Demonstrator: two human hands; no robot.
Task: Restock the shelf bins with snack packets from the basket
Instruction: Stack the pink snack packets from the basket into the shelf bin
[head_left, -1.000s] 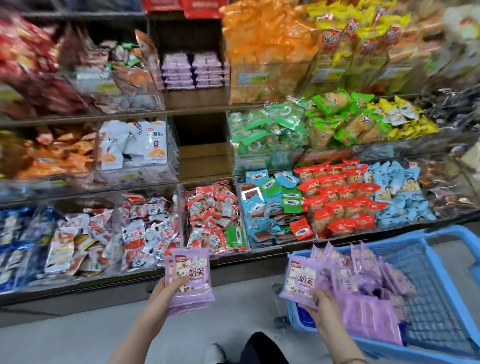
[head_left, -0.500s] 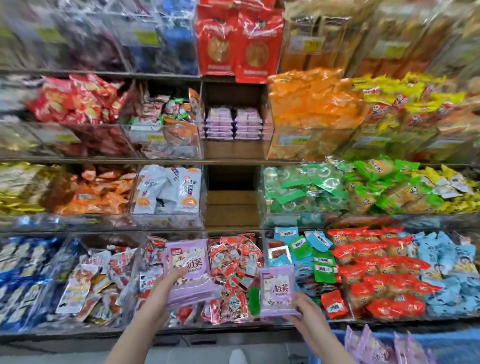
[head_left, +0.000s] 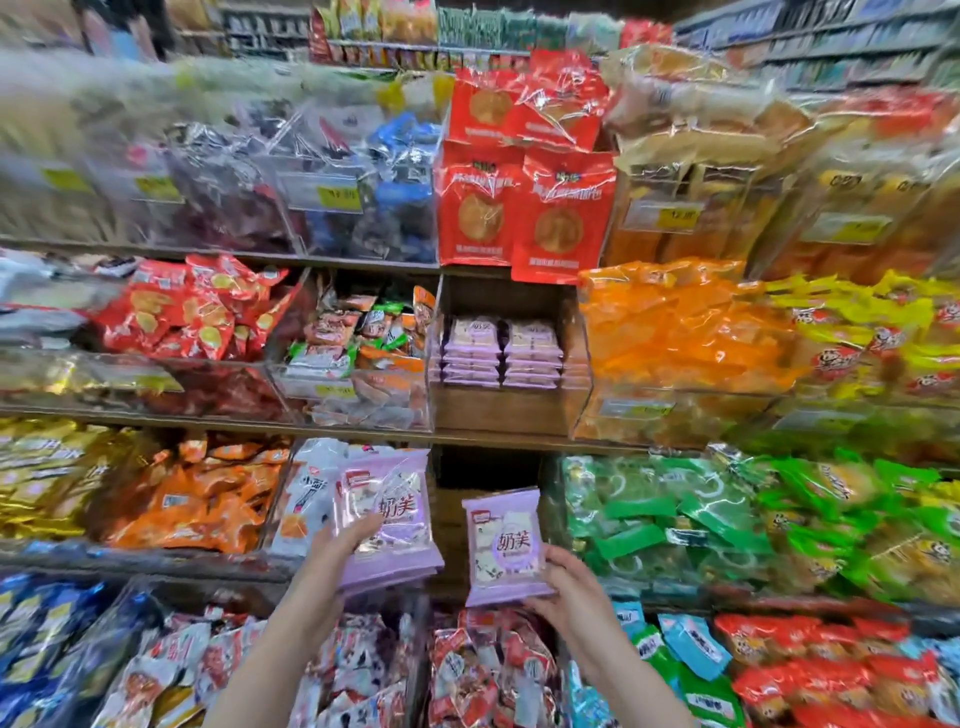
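Observation:
My left hand (head_left: 332, 561) holds a stack of purple snack packets (head_left: 387, 519) from below, thumb on the top one. My right hand (head_left: 569, 587) grips a single purple packet (head_left: 506, 548) by its lower right edge. Both are raised in front of the shelves, below a clear bin (head_left: 509, 395) on the second shelf. In that bin, two low piles of the same purple packets (head_left: 501, 353) sit at the back. The basket is out of view.
Clear bins of orange packets (head_left: 680, 332) and mixed packets (head_left: 358, 353) flank the purple bin. Red bags (head_left: 524, 202) stand on the shelf above it. Green packets (head_left: 665, 514) fill the bin to the right of my hands, red-and-white ones (head_left: 467, 670) lie below.
Both hands have risen from the basket towards the shelves with their purple packets. The view has tilted up, so the blue basket has dropped out of sight.

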